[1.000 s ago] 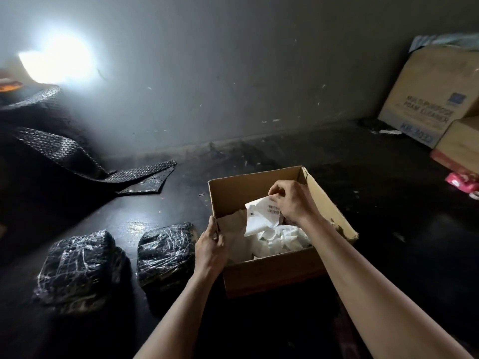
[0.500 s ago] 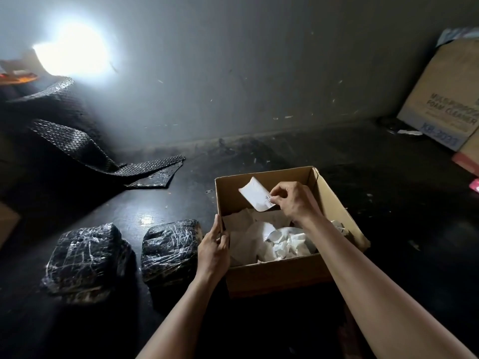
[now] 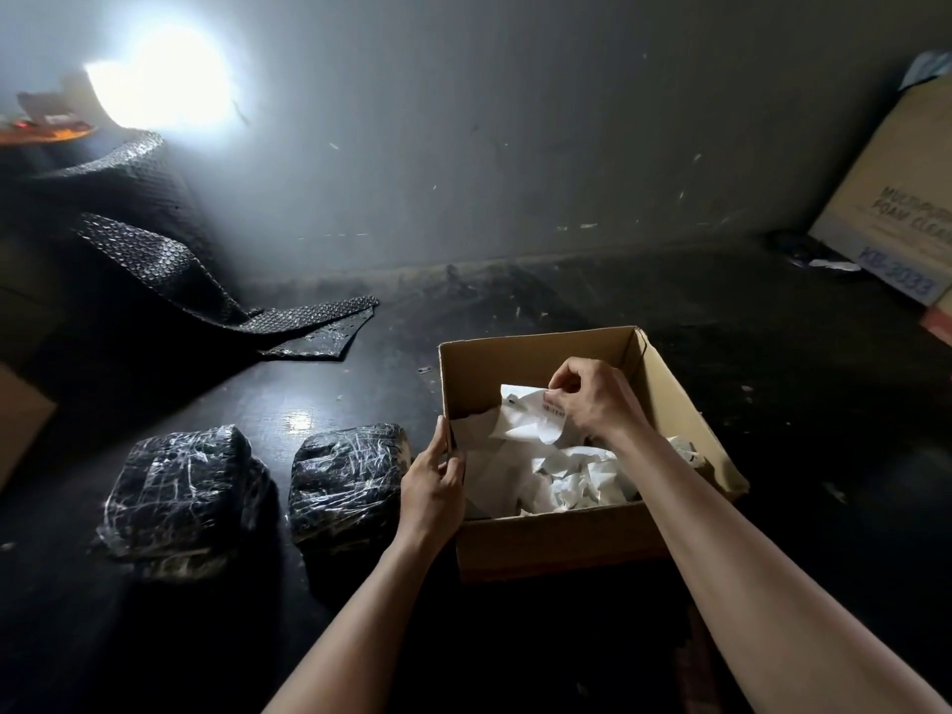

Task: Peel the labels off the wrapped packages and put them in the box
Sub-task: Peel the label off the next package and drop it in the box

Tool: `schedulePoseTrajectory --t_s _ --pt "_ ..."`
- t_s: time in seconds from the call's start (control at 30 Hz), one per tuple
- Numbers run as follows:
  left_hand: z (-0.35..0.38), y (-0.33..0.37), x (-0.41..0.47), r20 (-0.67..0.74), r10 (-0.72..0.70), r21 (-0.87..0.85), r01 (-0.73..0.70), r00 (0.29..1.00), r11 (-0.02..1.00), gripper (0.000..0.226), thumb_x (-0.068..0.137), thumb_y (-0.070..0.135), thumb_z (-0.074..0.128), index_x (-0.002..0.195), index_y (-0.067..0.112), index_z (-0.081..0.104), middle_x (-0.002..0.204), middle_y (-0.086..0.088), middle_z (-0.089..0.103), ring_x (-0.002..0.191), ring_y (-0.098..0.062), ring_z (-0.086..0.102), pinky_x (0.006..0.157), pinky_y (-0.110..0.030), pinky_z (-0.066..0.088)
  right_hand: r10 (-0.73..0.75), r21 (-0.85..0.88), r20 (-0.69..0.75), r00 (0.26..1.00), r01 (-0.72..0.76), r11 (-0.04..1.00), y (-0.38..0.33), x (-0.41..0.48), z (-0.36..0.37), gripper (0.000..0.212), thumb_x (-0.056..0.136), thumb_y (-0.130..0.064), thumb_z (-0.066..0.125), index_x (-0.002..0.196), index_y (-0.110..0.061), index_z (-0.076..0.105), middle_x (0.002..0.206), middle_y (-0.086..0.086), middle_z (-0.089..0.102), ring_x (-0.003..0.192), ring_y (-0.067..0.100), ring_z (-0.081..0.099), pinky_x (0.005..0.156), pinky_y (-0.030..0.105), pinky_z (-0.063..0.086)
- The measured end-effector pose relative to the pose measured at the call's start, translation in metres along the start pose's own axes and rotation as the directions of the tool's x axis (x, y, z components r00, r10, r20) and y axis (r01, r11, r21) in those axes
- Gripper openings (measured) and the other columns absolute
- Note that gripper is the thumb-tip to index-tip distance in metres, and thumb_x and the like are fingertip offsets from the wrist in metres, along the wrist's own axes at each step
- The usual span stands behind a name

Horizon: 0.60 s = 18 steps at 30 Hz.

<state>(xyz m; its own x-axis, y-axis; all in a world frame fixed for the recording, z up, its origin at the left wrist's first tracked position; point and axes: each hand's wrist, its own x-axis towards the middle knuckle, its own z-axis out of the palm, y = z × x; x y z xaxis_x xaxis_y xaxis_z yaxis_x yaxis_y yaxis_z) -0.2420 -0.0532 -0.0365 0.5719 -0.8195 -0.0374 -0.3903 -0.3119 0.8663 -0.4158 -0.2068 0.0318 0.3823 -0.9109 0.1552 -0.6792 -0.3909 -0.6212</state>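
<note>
Two black packages wrapped in clear film lie on the dark surface [image 3: 772, 383] at lower left, one [image 3: 180, 487] further left and the other [image 3: 350, 476] just beside the box [image 3: 577, 543]. Neither shows a label from this side. A sheet of black bubble wrap [image 3: 170, 260] trails from the upper left down toward the middle of the frame, under a bright glare [image 3: 159, 74] on the wall. A large printed carton [image 3: 896, 219] leans at the right edge, well apart from the box. Nothing lies between the hands and the box. The right forearm crosses the box's near right corner and hides part of what is in it.

The box is open at the top and holds a heap of crumpled white labels [image 3: 577, 481]. The left hand [image 3: 432, 487] grips the box's left wall near the front corner, thumb inside, fingers [image 3: 440, 440] pressed together along the outside. The right hand [image 3: 592, 404] is over the box's back half, and its thumb and forefinger pinch the right edge of a white label [image 3: 525, 420], with the other fingers [image 3: 613, 371] curled.

Half a second ago this label was held higher, standing out against the box's back wall and clear of the heap. Now it is lower, with its bottom edge down at the heap. The left hand keeps the same hold on the wall. Both packages lie where they were.
</note>
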Motion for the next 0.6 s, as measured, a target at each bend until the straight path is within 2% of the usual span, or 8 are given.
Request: schedulePoseTrajectory --t_s 0.07,0.23,0.33,0.47,0.53,0.6 --pt "0.0005 -0.0010 0.0008 0.000 -0.004 0.010 0.004 1.000 1.000 0.055 0.098 0.032 0.048 0.148 0.052 0.037 0.096 -0.005 0.070 0.081 -0.016 0.063 0.065 -0.022 0.040 0.000 -0.013 0.004 1.000 0.000 1.000 -0.0002 -0.0010 0.0011 0.015 0.080 -0.025 0.080 0.076 -0.023 0.066 0.075 -0.014 0.069 0.075 0.007 0.067 0.071 0.038 0.060" --pt "-0.0007 0.0002 0.0004 -0.001 -0.013 -0.021 0.013 1.000 1.000 0.057 0.098 0.026 0.051 0.150 0.046 0.039 0.110 -0.001 0.071 0.085 -0.015 0.063 0.065 -0.016 0.040 -0.016 -0.052 0.000 1.000 0.016 0.999 -0.0005 -0.0034 0.0020 0.027 0.081 -0.026 0.078 0.073 -0.023 0.053 0.071 -0.010 0.063 0.070 0.011 0.064 0.064 0.037 0.057" --pt "-0.0017 0.0006 0.0004 0.002 -0.021 -0.026 0.021 1.000 0.999 0.058 0.097 0.024 0.051 0.149 0.046 0.039 0.104 -0.006 0.070 0.074 -0.009 0.060 0.060 -0.011 0.040 -0.044 -0.059 0.013 0.999 0.044 0.997 0.0009 -0.0051 0.0049 0.023 0.081 -0.029 0.079 0.074 -0.025 0.057 0.076 -0.011 0.064 0.071 0.010 0.061 0.067 0.035 0.056" --pt "-0.0033 0.0026 -0.0026 0.013 -0.022 -0.063 0.022 1.000 0.998 0.057 0.098 0.022 0.051 0.149 0.044 0.039 0.101 0.000 0.066 0.086 -0.020 0.065 0.067 -0.020 0.043 -0.062 -0.062 0.014 0.998 0.063 0.996 0.0039 -0.0083 0.0089 0.004 0.085 -0.028 0.074 0.084 -0.025 0.072 0.095 -0.004 0.058 0.085 0.013 0.061 0.075 0.034 0.056" --pt "-0.0035 0.0025 -0.0029 0.024 -0.022 -0.080 0.023 0.999 0.997 0.055 0.099 0.024 0.050 0.149 0.044 0.039 0.103 0.002 0.065 0.090 -0.019 0.065 0.072 -0.024 0.044 -0.053 -0.073 0.016 0.998 0.054 0.996 0.0037 -0.0091 0.0093 0.003 0.085 -0.028 0.074 0.084 -0.025 0.076 0.097 -0.003 0.054 0.088 0.013 0.058 0.076 0.031 0.054" --pt "-0.0034 0.0019 -0.0023 0.031 -0.027 -0.085 0.029 0.999 0.996 0.054 0.099 0.028 0.050 0.149 0.045 0.039 0.107 0.002 0.066 0.093 -0.018 0.065 0.076 -0.030 0.045 -0.065 -0.075 0.027 0.998 0.067 0.995 0.0023 -0.0096 0.0086 0.007 0.088 -0.025 0.071 0.087 -0.024 0.078 0.100 -0.001 0.059 0.090 0.015 0.061 0.079 0.031 0.055"
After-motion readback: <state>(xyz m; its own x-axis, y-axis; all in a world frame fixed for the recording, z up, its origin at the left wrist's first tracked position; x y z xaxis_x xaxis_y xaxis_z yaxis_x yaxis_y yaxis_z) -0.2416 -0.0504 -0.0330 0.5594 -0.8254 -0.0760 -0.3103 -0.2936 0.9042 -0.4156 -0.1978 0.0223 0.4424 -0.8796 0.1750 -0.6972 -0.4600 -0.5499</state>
